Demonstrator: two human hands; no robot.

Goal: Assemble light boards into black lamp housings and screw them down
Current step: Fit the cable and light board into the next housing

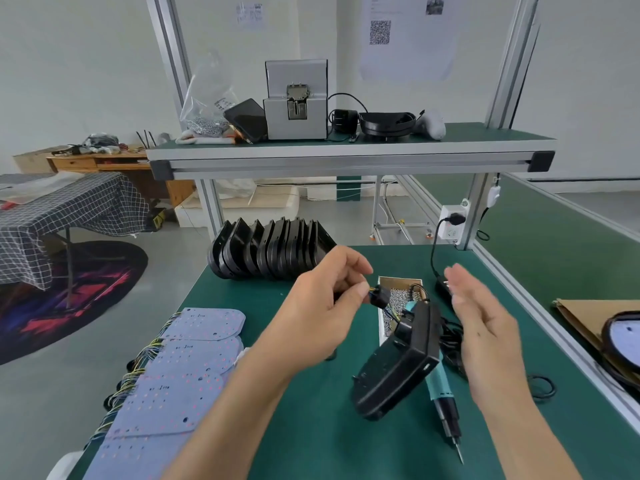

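Note:
My left hand (pixel 325 299) pinches a small black connector (pixel 379 299) with yellow and blue wires, held above the green table. From those wires a black lamp housing (pixel 398 365) hangs tilted over the table's middle. My right hand (pixel 481 317) hovers to the right of the housing, fingers straight, touching nothing. A row of light boards (pixel 180 372) with wire bundles lies along the table's left edge. Several empty black housings (pixel 270 251) stand stacked at the far edge. A teal electric screwdriver (pixel 443 396) lies on the table, partly behind the hanging housing.
A small open box of screws (pixel 398 296) sits behind the housing. Black cables (pixel 450 344) and a black ring (pixel 542 388) lie at the right. A brown envelope with an assembled lamp (pixel 620 344) lies past the aluminium rail. The shelf above carries a screw feeder (pixel 296 105).

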